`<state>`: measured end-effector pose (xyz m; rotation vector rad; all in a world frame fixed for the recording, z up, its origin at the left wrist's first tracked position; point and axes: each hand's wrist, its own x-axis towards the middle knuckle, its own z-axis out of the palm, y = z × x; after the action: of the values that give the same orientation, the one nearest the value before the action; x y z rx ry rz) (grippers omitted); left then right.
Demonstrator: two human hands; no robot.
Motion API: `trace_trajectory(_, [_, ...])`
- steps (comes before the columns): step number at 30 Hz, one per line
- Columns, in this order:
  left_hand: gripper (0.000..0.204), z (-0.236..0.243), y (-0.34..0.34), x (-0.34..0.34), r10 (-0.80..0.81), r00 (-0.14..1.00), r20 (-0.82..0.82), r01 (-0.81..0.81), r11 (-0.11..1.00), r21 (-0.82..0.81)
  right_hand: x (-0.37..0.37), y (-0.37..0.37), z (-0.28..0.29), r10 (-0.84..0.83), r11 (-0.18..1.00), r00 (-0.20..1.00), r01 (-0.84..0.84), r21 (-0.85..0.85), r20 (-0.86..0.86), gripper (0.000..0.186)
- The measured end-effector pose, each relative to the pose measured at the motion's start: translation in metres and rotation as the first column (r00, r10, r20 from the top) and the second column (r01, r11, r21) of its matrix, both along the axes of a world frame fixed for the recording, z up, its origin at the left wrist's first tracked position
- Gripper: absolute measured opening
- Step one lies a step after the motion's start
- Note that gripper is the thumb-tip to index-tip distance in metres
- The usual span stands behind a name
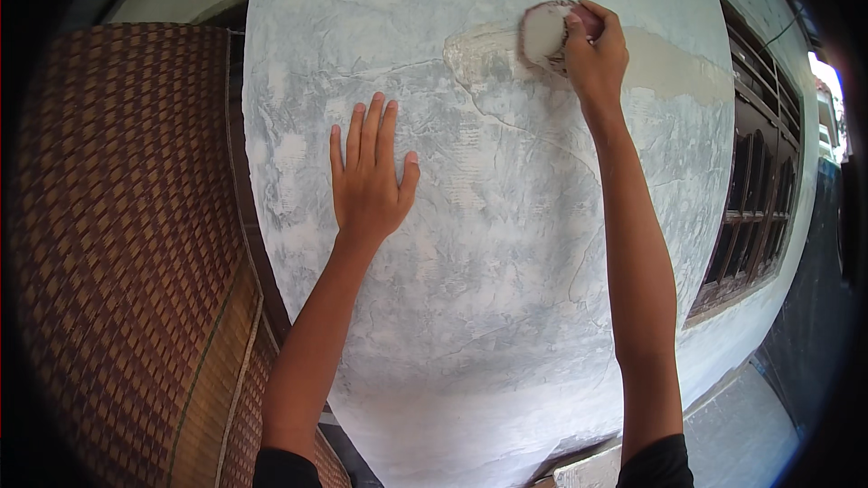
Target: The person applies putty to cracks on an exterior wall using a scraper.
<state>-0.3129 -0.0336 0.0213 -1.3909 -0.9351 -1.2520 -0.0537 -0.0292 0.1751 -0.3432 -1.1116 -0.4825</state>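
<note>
From where I stand, the two hands are well apart on a pale wall (506, 316). The right hand (599, 59), at upper right of centre in the frame, is clamped on a rounded tool (543, 33); the thumb and bent fingers grip its reddish part. The tool has a pale, flattish face with a dark reddish edge, and it sits at the upper middle of the frame, over a beige smear (674, 63) that runs from there toward the upper right. Its outline is a little blurred, so I cannot tell exactly what kind of tool it is.

The left hand (371, 190), left of centre, has its fingers spread and pointing up, its back toward us; I cannot tell how firmly the palm meets the wall.

Around them the wall is mottled white and grey, with ridges and rough patches. A dark sleeve (287, 469) shows at the lower left of the frame, its match at the lower right.

A brown checkered woven panel (127, 199) fills the left side of the frame. At the right, a dark-framed window (755, 208) with bars is set into the wall, its edges bent by the lens.
</note>
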Motion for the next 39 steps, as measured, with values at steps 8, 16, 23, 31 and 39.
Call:
trace_trajectory(8, [0.06,0.001,-0.002,-0.005,-0.018,1.0,-0.019,0.018,1.0,0.0,-0.007,0.016,0.009,-0.11,0.992,0.991,0.115,-0.056,0.08,0.029])
trace_trajectory(16, [0.059,0.0,0.001,-0.003,-0.012,1.0,-0.012,0.012,1.0,0.003,-0.029,-0.001,0.003,-0.011,1.0,0.947,0.003,0.023,0.321,0.026])
trace_trajectory(23, [0.059,0.0,0.001,0.0,0.0,1.0,-0.005,0.0,1.0,0.009,0.034,0.006,0.015,0.066,0.997,0.996,-0.068,-0.044,-0.057,0.026])
trace_trajectory(31, [0.06,-0.002,-0.002,-0.006,0.004,1.0,-0.01,-0.004,1.0,-0.005,0.016,0.013,0.008,-0.1,0.993,0.972,0.11,-0.035,0.213,0.027])
trace_trajectory(39, [0.059,-0.002,-0.002,-0.002,0.011,1.0,0.008,-0.011,1.0,-0.003,-0.021,-0.002,0.01,0.09,0.994,0.956,-0.104,0.035,0.281,0.026])
